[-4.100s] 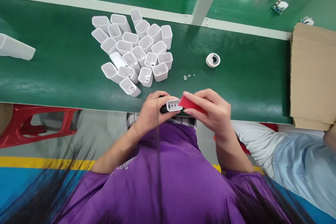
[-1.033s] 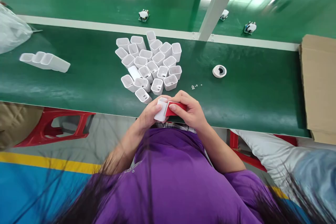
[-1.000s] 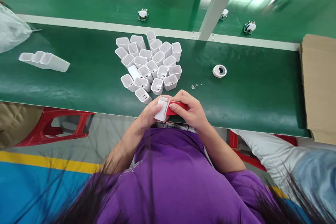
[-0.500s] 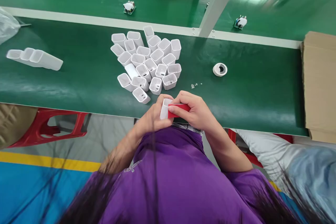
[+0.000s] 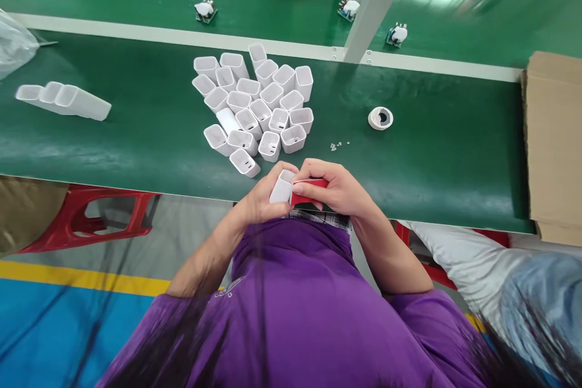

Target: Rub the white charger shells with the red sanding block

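My left hand (image 5: 266, 197) is closed around a white plastic charger housing (image 5: 282, 187), its open end tilted up. Between the thumb and fingers of my right hand (image 5: 334, 188) is a flat red piece (image 5: 309, 191), its kind not clear, with its left edge against the housing's side. Both hands are at the bench's front edge, close to my body. Just beyond them stands a cluster of similar white housings (image 5: 269, 145), most with their open ends up; slots show in the bottoms of several.
Three white housings (image 5: 84, 103) lie at the left, near a clear plastic bag (image 5: 16, 45). A tape roll (image 5: 375, 118) and small white scraps (image 5: 335, 146) are right of the cluster. Cardboard (image 5: 555, 151) stands at the right end. Small circuit boards (image 5: 205, 10) sit behind the pale rail (image 5: 150, 35).
The circuit boards behind the rail have shifted left, and another shows beside the post. The housing in my left hand has moved slightly left and tilted; the red piece stays against it.
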The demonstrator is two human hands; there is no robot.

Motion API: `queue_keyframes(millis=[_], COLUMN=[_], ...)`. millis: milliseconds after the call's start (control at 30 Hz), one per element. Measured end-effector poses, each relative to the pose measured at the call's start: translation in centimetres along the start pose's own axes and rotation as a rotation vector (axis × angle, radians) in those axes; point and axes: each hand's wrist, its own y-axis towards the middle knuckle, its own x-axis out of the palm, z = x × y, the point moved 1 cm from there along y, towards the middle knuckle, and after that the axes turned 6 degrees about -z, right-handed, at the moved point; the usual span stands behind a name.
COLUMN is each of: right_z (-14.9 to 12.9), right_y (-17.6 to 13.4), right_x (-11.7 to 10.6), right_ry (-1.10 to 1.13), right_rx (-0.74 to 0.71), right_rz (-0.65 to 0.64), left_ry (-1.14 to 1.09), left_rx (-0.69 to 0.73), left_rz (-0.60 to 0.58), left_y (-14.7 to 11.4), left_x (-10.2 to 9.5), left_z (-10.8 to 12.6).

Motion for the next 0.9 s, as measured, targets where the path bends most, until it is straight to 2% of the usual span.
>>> queue_keyframes(millis=[167, 300, 500, 667, 900], right_z=[-1.1, -0.8, 0.8, 0.8, 0.0], right_y=[-0.2, -0.5, -0.3, -0.3, -0.1], right_x=[0.1, 0.4, 0.3, 0.6, 1.2], right_ry=[-0.150, -0.085, 0.202, 0.045, -0.157], right_rx=[0.035, 0.064, 0.013, 0.029, -0.005], right_rz=[0.027, 0.152, 0.398, 0.279, 0.288], left_ry=[0.213, 0.298, 0.169, 0.113, 0.309], left_rx=[-0.036, -0.116, -0.085, -0.067, -0.095], left_rz=[0.167, 0.253, 0.196, 0.192, 0.215], left_y=[0.0, 0.0, -0.1, 0.0, 0.3], left_x=[1.3, 2.1, 1.8, 1.2, 2.2], left_z=[0.3, 0.6, 0.4, 0.6, 0.8])
